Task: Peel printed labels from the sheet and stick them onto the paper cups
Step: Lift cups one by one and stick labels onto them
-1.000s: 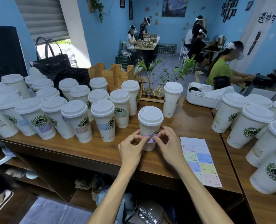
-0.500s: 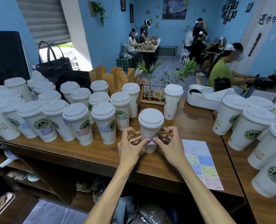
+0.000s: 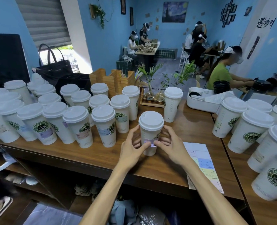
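Note:
A white lidded paper cup [image 3: 150, 127] stands upright on the wooden counter [image 3: 102, 153] right in front of me. A purple label [image 3: 149, 141] lies across its lower front. My left hand [image 3: 132, 146] wraps the cup's left side, thumb on the label. My right hand [image 3: 172, 147] cups the right side, its thumb on the label's right end. The label sheet [image 3: 202, 163] with coloured labels lies flat on the counter to the right of my right hand.
Several labelled lidded cups [image 3: 77, 124] crowd the counter's left half. More cups [image 3: 254, 132] stand at the right. A lone cup [image 3: 172, 105], a plant stand [image 3: 153, 96], a wooden holder [image 3: 115, 78] and a white tray [image 3: 201, 101] sit behind. People work at tables beyond.
Both hands have closed in around the cup, fingers wrapping further round its sides, thumbs staying on the purple label. The cup stays in place.

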`<state>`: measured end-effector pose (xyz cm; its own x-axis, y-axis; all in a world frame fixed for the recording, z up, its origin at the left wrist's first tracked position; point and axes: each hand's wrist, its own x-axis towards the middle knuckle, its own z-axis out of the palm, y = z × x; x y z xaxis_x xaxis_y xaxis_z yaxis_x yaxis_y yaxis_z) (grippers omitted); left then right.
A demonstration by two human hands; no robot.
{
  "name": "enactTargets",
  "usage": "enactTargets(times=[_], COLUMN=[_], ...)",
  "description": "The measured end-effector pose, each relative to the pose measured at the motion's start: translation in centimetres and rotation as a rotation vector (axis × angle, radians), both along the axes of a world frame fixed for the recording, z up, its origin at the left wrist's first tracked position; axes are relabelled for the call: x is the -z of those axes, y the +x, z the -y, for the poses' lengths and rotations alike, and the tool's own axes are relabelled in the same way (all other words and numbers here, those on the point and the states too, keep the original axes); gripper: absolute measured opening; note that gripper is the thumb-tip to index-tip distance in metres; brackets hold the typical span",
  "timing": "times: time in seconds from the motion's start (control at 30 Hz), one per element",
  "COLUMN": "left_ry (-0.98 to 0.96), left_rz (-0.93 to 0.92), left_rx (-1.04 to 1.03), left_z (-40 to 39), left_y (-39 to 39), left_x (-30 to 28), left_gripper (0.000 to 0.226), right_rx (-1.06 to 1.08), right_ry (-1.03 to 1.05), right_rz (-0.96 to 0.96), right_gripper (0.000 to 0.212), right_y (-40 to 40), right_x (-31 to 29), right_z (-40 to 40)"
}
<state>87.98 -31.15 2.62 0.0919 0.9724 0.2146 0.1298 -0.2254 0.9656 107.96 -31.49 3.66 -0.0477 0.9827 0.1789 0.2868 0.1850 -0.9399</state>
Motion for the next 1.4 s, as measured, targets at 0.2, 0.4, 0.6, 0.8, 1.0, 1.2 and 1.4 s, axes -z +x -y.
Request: enactTargets(times=[0.2, 0.4, 0.6, 0.8, 1.0, 1.2, 1.4], left_ry=[-0.019, -0.009, -0.025, -0.022, 0.035, 0.074, 0.05], left_rz=[0.04, 0.039, 0.05, 0.074, 0.041, 0.076, 0.108], left_rx=[0.013, 0.035, 0.058, 0.035, 0.017, -0.112, -0.313], left_z=[-0.1, -0.5, -0.5, -0.4, 0.1, 0.0, 0.0], left_y=[0.1, -0.2, -0.2, 0.0, -0.1, -1.9, -3.9], left_x=[-0.1, 0.5, 0.2, 0.7, 0.2, -0.4, 0.3], left_gripper=[0.086, 0.089, 0.092, 0.085, 0.083, 0.079, 0.068], right_rx=[0.013, 0.009, -0.002, 0.031, 0.029, -0.01, -0.061], right_ry=[0.01, 0.007, -0.05, -0.039, -0.034, -0.007, 0.001], right_rz=[0.008, 0.031, 0.028, -0.005, -0.015, -0.034, -0.022], right_gripper=[0.085, 0.088, 0.089, 0.077, 0.086, 0.085, 0.085], right_y=[-0.1, 0.1, 0.3, 0.4, -0.4, -3.0, -6.1], right_x=[0.4, 0.6, 0.6, 1.3, 2.2, 0.9, 0.6], right_z=[-0.1, -0.2, -0.4, -0.7, -0.4, -1.6, -2.9])
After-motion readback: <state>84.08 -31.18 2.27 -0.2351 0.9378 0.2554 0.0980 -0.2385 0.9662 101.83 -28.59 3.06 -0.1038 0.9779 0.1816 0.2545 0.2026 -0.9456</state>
